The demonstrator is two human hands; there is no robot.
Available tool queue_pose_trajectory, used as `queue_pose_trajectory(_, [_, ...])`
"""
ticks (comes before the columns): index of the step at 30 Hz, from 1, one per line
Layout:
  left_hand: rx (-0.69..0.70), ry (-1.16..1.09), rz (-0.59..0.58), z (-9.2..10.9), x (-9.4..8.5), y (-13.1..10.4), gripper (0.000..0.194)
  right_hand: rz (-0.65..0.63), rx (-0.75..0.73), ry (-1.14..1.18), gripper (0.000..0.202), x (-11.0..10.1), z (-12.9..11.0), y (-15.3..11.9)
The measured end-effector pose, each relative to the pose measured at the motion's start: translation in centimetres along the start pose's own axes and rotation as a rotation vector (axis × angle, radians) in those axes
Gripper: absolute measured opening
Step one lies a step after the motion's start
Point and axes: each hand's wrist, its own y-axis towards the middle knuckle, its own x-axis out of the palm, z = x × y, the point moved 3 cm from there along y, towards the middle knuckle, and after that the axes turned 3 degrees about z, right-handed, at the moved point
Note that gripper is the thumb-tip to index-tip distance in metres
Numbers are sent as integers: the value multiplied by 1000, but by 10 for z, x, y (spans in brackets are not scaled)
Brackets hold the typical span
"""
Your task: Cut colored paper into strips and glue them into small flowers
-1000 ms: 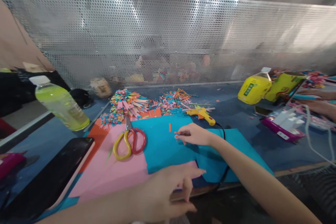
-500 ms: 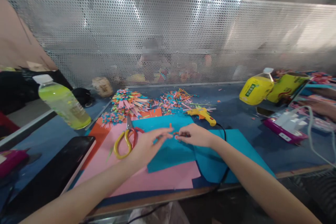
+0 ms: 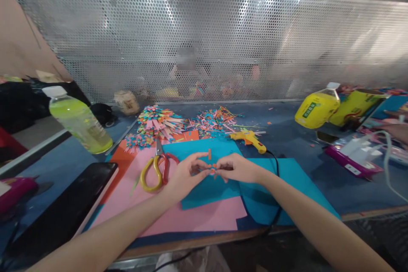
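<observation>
My left hand (image 3: 186, 174) and my right hand (image 3: 237, 168) meet over the blue paper sheet (image 3: 210, 195). Between their fingertips is a small orange and pink curled paper piece (image 3: 212, 171), pinched from both sides. A short orange paper strip (image 3: 209, 154) stands up at my left index fingertip; whether it sticks there or lies on the sheet behind, I cannot tell. Left of my left hand lie scissors (image 3: 152, 174) with one yellow and one red handle, on a pink sheet (image 3: 127, 208). A yellow glue gun (image 3: 250, 138) rests beyond my right hand.
Bundled paper strips (image 3: 159, 121) and loose paper scraps (image 3: 213, 121) lie at the back. A drink bottle (image 3: 81, 123) and black phone (image 3: 63, 208) are left. Yellow bottle (image 3: 318, 108), purple power strip (image 3: 350, 163) and another person's hand (image 3: 397, 129) are right. Perforated metal panel (image 3: 204, 29) behind.
My left fingers have come in and closed on the small paper piece, which my right hand held before. The view has shifted slightly.
</observation>
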Motion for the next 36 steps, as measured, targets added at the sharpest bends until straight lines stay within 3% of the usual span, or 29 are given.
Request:
queue_pose_trajectory(12, [-51, -95, 21, -1, -1, 0, 40, -84, -1, 25, 27, 3, -5, -4])
queue_pose_trajectory(22, [-139, -256, -44, -7, 0, 2, 48, -131, 66, 31, 33, 3, -16, -6])
queue_pose_trajectory(36, [-242, -366, -33, -7, -2, 3, 50, -148, 39, 84, 31, 4, -11, -4])
